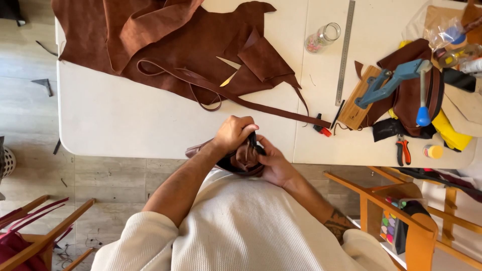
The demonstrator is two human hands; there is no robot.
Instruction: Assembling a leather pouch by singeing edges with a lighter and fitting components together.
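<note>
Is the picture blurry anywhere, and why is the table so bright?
Head view: soft, even daylight makes the white table glow, with only faint shadows. The hands, left hand and right hand, and the brown leather piece look sharp. Table edges bend slightly from the wide lens.

A large sheet of brown leather [165, 45] lies spread across the white desk [125, 120]. A long steel ruler [345, 50] lies beside a small glass jar [323, 37]. Red-handled pliers [402, 150] rest near the blue hand press [396, 80] on its wooden block.
</note>
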